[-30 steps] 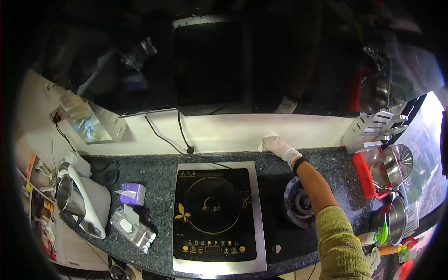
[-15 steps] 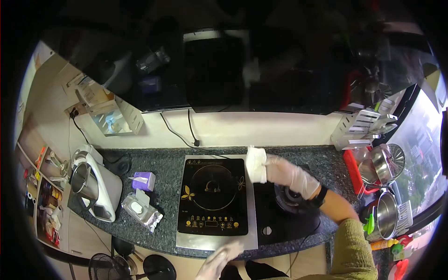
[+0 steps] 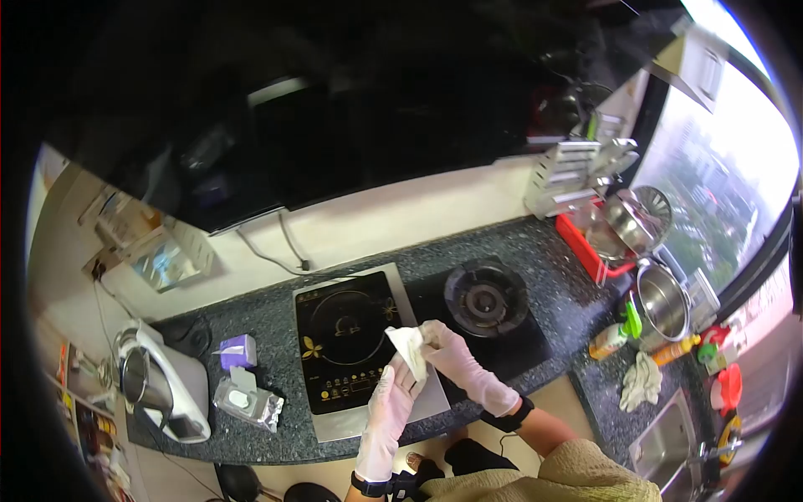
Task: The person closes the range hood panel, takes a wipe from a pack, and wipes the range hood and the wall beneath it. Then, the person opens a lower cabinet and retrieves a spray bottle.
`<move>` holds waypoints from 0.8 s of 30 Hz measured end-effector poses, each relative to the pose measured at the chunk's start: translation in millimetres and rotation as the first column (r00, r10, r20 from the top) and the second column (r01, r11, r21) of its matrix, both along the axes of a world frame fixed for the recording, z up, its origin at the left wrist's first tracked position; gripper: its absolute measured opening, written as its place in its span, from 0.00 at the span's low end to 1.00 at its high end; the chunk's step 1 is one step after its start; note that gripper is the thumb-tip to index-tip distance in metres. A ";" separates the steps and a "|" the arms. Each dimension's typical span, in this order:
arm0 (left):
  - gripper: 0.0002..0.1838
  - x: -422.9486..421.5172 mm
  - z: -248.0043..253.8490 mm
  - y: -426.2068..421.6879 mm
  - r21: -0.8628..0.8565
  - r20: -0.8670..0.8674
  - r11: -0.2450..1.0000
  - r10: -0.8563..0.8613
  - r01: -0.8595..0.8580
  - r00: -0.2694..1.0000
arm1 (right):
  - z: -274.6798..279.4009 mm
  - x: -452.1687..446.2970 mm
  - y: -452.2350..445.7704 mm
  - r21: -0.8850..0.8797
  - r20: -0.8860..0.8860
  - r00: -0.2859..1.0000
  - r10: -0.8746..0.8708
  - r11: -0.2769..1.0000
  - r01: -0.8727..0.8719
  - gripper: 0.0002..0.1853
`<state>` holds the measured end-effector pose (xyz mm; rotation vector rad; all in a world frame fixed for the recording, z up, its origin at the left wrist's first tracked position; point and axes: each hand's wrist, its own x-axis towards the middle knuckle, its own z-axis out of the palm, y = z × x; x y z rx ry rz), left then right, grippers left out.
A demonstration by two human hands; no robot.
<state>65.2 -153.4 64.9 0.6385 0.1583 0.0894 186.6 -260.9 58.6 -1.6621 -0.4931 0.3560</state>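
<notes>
A white wipe (image 3: 406, 345) is pinched in my gloved right hand (image 3: 456, 356), above the right edge of the induction cooktop (image 3: 326, 393). Just below it, my gloved left hand (image 3: 391, 408) is raised palm up with its fingers spread, and the wipe's lower part lies over the fingertips. Both hands wear clear gloves and dark wristbands. Right of the cooktop is a black gas burner (image 3: 485, 298). A silver wipes pack (image 3: 248, 402) with its lid up and a purple tissue pack (image 3: 237, 351) lie on the counter at the left.
A white appliance (image 3: 180, 389) with a steel jug stands far left. At the right are a red rack (image 3: 583, 249) with bowls, a steel pot (image 3: 662, 303), a spray bottle (image 3: 608, 341), a crumpled cloth (image 3: 641, 381) and a sink (image 3: 665, 435). Pans sit below the counter's front edge.
My right hand has come down from the back wall with the wipe, to above the cooktop's edge. My left hand has risen from the bottom to meet it. The view has turned rightward.
</notes>
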 end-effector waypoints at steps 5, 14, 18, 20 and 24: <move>0.37 15.8 4.8 -28.9 0.092 0.004 0.993 0.074 -0.074 0.997 | 0.3 -19.0 -3.2 0.088 0.338 0.939 -0.068 0.995 0.041 0.10; 0.39 89.8 -3.6 -50.0 0.069 -0.063 0.998 -0.009 0.014 0.998 | -8.4 108.1 -44.6 0.264 -0.219 0.924 0.313 0.931 -0.252 0.09; 0.39 112.6 -1.7 -67.4 0.176 -0.141 0.983 -0.030 0.055 0.990 | -54.1 279.1 -80.8 0.309 -0.120 0.992 -0.023 0.949 0.059 0.06; 0.40 111.3 -4.1 -68.6 0.217 -0.190 0.967 -0.095 0.136 0.977 | -56.8 364.2 -106.0 0.008 0.403 0.822 -0.402 0.900 0.436 0.06; 0.36 87.8 -12.4 -73.6 0.210 -0.335 0.962 -0.096 0.173 0.937 | -29.0 470.3 -140.8 0.091 0.671 0.524 -0.524 0.760 0.643 0.06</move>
